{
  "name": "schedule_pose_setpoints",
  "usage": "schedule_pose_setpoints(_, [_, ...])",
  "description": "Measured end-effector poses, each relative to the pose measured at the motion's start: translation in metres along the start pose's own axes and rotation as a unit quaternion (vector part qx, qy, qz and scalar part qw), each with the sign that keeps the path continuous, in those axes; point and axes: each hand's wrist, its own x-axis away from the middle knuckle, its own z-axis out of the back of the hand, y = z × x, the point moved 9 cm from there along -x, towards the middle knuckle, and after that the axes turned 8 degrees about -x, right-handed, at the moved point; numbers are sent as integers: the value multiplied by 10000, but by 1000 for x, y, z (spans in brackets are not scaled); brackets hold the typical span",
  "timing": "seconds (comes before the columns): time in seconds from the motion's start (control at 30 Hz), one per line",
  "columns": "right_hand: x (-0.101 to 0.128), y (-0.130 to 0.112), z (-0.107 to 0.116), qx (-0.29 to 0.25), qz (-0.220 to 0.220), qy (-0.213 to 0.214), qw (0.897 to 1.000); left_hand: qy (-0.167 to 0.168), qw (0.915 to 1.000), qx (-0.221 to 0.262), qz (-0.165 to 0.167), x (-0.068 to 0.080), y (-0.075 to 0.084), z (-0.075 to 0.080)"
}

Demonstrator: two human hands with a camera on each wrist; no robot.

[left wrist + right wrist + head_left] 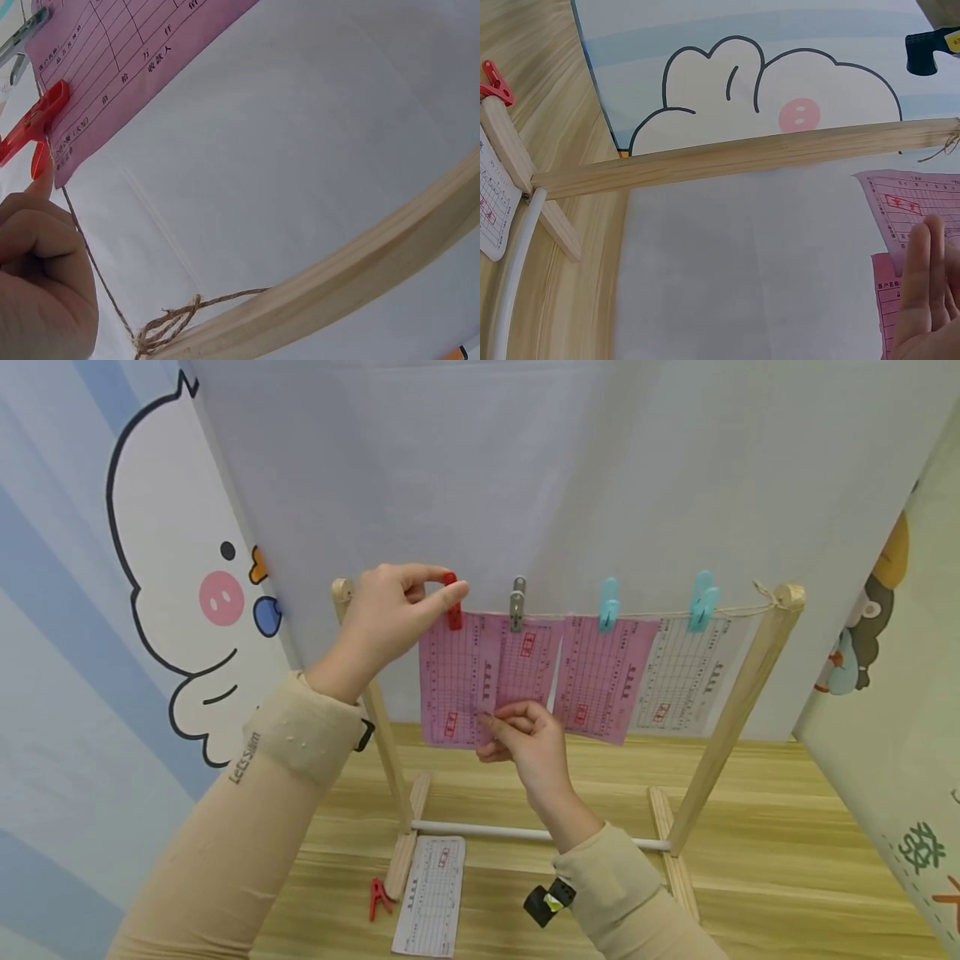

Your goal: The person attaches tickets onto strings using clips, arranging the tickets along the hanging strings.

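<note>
My left hand [381, 617] pinches a red clothespin [454, 615] between thumb and forefinger at the string's left end. That clothespin bites the top of the leftmost pink printed slip [448, 681]; the left wrist view shows its red jaws over the paper's edge. Lower down, my right hand [534, 750] holds the same slip by its lower right edge, thumb in front. This slip overlaps a second pink slip [531, 664], which hangs from a grey clothespin [517, 608]. Farther right, light-blue clothespins [609, 607] hold another pink slip [600, 681] and a white slip [681, 672].
The string [738, 610] runs between two wooden posts [731, 727], joined low down by a white rod [495, 832]. On the wood-grain surface lie a white slip [429, 897] and a loose red clothespin [379, 897]. A white sheet [480, 485] hangs behind.
</note>
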Motion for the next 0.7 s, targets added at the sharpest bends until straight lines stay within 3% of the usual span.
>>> schedule_pose_setpoints(0.13, [0,1,-1,4,-71,-50,10000,-126,9994,269,175,1,-5,-2])
schedule_pose_setpoints(0.27, [1,3,1,135,-130,-61,9998,-5,9988,483,118,3,-6,1])
schedule_pose_setpoints(0.43, [5,10,9,264,-272,74,9993,548,9940,947,58,12,-10,14])
schedule_pose_setpoints(0.7, [17,23,23,571,-489,325,9966,1661,9734,1552,-279,36,-18,37])
